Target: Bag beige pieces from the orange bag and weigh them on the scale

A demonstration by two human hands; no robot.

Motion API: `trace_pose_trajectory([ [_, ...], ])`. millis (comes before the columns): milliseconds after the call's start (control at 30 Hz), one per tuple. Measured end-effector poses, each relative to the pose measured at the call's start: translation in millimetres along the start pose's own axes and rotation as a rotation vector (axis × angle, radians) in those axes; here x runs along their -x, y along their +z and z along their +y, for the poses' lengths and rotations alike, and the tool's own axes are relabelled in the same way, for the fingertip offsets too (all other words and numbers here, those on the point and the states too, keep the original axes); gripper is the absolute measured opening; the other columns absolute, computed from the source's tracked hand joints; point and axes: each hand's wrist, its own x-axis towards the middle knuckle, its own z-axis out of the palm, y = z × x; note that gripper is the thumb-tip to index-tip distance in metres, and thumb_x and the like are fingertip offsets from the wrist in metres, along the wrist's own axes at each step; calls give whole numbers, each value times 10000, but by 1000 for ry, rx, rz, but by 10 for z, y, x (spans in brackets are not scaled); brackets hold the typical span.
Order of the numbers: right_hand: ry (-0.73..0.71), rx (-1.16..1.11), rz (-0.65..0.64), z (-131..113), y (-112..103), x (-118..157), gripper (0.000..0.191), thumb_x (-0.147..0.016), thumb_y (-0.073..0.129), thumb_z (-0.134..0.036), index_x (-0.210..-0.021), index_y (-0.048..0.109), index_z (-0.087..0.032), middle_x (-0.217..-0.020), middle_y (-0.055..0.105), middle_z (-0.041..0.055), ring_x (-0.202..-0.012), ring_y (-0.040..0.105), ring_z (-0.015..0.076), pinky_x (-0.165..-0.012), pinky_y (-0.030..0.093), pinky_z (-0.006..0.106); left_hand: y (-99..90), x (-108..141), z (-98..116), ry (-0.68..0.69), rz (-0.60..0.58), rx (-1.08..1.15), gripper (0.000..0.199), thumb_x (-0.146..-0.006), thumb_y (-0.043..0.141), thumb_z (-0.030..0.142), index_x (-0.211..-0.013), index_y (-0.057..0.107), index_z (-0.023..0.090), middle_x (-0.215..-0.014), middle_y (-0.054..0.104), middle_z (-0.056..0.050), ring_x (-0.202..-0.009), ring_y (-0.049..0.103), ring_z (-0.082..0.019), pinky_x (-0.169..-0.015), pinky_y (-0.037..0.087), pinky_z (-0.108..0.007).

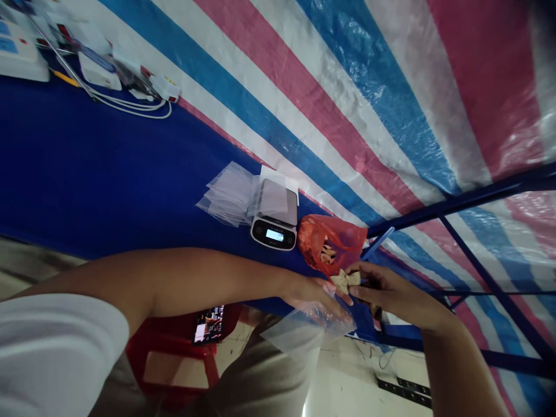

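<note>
My left hand (319, 296) reaches in from the left with its fingers closed on a clear plastic bag (299, 333), which hangs below it over my lap. Beside it, my right hand (386, 286) pinches a beige bow-shaped piece (346, 281) between thumb and fingers, close to the left fingertips. Just behind both hands lies an open red plastic bag (347, 234) with several light-coloured pieces (328, 252) inside. To its left stands a digital kitchen scale (274, 233) with a lit display too small to read. A fan of clear bags (230, 191) overlaps its platform.
The blue table (108, 179) holds cables (134, 104) and white devices (21, 52) at far left. A striped tarp (330, 98) rises behind it. Blue metal bars (473, 188) stand at right. A phone (209, 325) lies on a red stool (169, 341) below my left arm.
</note>
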Motion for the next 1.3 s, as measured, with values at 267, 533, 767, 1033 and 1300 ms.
trace_pose_trajectory([
  [267,53,57,-50,-2,-49,58,441,-882,706,-542,-1163,587,-223,-878,595,1,-637,591,120,-535,519,230,-49,-57,-11,39,-38,-75,553,-483,984,384,-949,758,189,-1015,708,-11,-961,642,-127,-813,470,-242],
  [533,92,201,-146,-151,94,111,348,-897,694,-435,-1166,666,-215,-866,593,-7,-657,507,97,-554,447,192,-49,-72,-25,62,-57,-32,567,-437,991,367,-916,754,179,-917,720,-12,-912,653,-141,-785,492,-252],
  [767,93,267,-156,-200,174,85,242,-895,644,-336,-1104,722,-243,-826,641,10,-666,552,138,-561,435,222,-40,-88,-25,67,-52,-32,572,-437,991,309,-937,735,203,-934,712,2,-873,670,-145,-762,522,-272],
  [1033,86,348,-146,-213,254,50,189,-883,597,-274,-974,762,-253,-755,685,16,-630,588,161,-534,411,238,-45,-113,-31,80,-50,-96,587,-452,993,336,-941,704,189,-950,703,-8,-874,658,-145,-741,528,-284],
  [1300,38,392,-106,-253,300,0,220,-886,557,-217,-949,767,-231,-739,681,8,-618,583,148,-545,400,244,-67,-119,-56,77,-69,-102,569,-462,988,377,-931,734,180,-943,712,-24,-878,657,-147,-735,504,-261],
])
